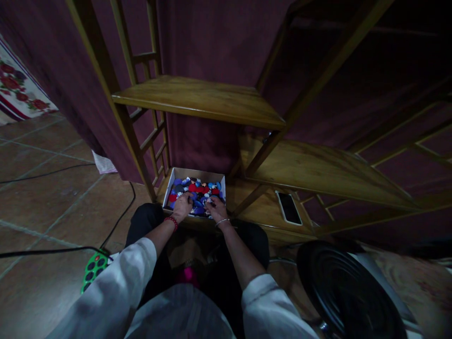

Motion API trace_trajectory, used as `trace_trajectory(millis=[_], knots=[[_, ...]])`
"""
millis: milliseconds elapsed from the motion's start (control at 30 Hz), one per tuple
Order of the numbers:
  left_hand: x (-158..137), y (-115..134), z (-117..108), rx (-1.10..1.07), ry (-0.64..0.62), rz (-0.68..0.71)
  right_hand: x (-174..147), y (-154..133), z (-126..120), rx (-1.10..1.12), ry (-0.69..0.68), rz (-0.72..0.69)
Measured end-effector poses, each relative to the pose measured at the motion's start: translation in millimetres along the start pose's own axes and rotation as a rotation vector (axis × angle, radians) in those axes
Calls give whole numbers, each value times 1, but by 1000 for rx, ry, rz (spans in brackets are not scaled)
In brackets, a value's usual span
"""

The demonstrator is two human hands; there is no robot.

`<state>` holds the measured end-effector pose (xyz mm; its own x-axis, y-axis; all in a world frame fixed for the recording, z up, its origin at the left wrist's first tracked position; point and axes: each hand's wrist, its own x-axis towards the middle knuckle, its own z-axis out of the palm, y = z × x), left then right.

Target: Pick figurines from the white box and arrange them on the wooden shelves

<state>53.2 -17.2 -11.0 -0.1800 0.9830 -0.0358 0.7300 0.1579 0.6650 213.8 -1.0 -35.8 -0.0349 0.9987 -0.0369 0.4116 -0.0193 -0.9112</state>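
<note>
A shallow white cardboard box sits on the lowest wooden shelf, right in front of my knees. It is filled with small blue, red, purple, white and black pieces, perhaps little figures; their exact kind is too small to tell. My left hand, with a red bead bracelet at the wrist, reaches over the box's front left, its fingers curled down among the pieces. Over the front right is my right hand, wearing a silvery bangle. Its fingers pinch at a small white-and-dark piece. What the left fingers hold is hidden.
A wooden shelf board overhangs the box, with slatted uprights around it. Farther right lies a phone. A round black stool-like object stands at lower right. On the tiled floor, a green power strip and cables lie left.
</note>
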Motion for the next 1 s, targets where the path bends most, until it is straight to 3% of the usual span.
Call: trace_trajectory(millis=[400, 567, 1000], knots=[[3, -9, 6, -48, 38, 61, 2, 7, 2, 303, -56, 120], [4, -12, 8, -67, 36, 91, 2, 6, 2, 342, -36, 143], [5, -19, 8, -236, 9, -9, 2, 12, 5, 321, -44, 110]])
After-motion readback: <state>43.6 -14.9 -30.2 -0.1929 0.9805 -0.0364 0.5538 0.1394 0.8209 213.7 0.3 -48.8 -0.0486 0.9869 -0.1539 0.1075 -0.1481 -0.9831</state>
